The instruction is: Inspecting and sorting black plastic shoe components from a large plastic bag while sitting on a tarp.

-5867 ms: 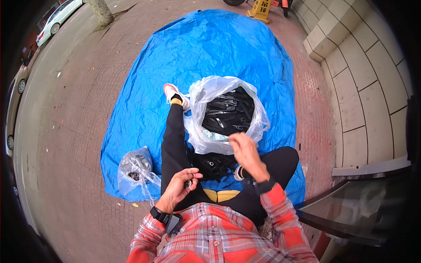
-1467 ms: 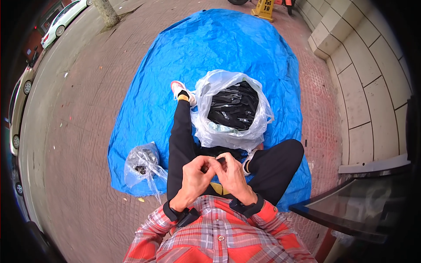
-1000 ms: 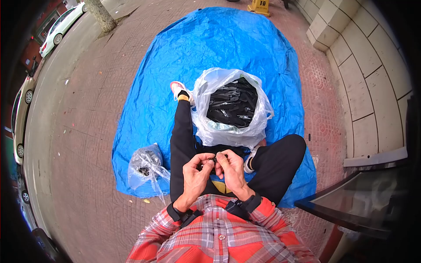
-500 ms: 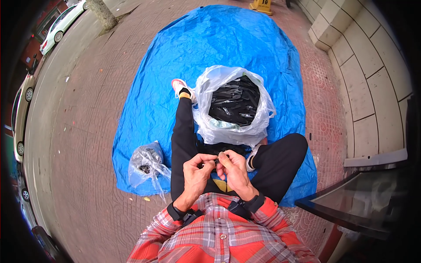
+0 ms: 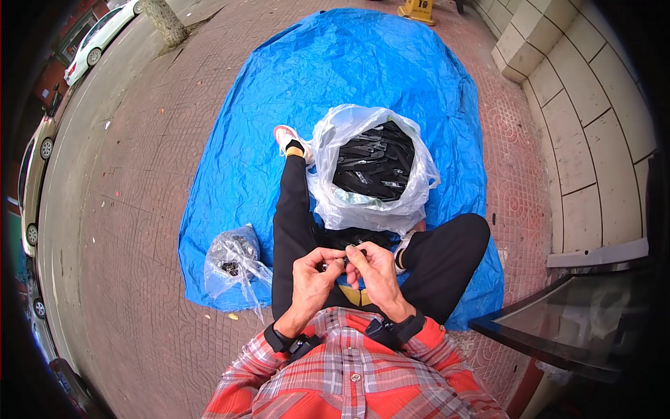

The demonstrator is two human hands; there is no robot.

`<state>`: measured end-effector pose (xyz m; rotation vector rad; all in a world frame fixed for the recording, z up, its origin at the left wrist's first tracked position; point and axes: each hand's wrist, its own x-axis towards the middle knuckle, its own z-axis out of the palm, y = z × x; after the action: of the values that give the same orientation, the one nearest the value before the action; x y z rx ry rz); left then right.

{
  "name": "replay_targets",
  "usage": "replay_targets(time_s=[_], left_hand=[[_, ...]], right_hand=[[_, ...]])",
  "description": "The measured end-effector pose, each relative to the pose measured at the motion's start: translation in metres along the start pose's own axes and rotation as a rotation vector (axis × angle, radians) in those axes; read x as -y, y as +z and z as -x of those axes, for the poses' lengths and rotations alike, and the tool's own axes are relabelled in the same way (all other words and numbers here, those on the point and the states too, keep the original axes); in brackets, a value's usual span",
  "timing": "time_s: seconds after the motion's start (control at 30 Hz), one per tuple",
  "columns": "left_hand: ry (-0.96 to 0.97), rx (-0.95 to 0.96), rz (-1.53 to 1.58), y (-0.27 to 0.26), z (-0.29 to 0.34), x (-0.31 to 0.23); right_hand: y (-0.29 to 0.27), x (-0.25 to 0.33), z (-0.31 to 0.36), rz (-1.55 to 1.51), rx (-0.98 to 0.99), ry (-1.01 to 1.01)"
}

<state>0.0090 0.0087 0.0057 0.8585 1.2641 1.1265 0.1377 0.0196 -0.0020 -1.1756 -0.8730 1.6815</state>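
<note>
Both hands meet at the fingertips low in the middle of the head view, between my bent legs. My left hand (image 5: 311,281) is closed in a pinch of thumb and forefinger. My right hand (image 5: 377,275) pinches right beside it, thumb on top. Something small and dark shows between them, too small to name. Just beyond the fingers lie black pieces (image 5: 357,237) in a low pile, partly covered by the hands. Farther off stands a large translucent plastic bag (image 5: 366,215), its mouth wide, full of long flat black pieces (image 5: 375,160).
A blue tarp (image 5: 335,63) lies beneath me on the brick pavement (image 5: 139,230). Beside my left leg sits a small clear bag (image 5: 236,253) with dark bits inside. At the right are a tiled wall (image 5: 583,140) and a dark-framed glass panel (image 5: 565,311). Cars (image 5: 105,33) stand at the left.
Very little differs. The fingertips have shifted slightly against each other, with the right thumb a touch lower; both hands stay pinched together in the same place.
</note>
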Motion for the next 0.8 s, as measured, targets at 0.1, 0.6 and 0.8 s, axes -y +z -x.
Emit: replay_targets(time_s=[0.1, 0.6, 0.8], left_hand=[[0.016, -0.016, -0.014, 0.001, 0.001, 0.003], [-0.1, 0.18, 0.366, -0.009, 0.004, -0.006], [-0.152, 0.182, 0.435, -0.011, 0.007, -0.013]], right_hand=[[0.01, 0.01, 0.006, 0.355, -0.102, -0.072], [-0.007, 0.003, 0.011, 1.059, 0.077, -1.072], [-0.003, 0.019, 0.014, 0.643, 0.022, -0.767]])
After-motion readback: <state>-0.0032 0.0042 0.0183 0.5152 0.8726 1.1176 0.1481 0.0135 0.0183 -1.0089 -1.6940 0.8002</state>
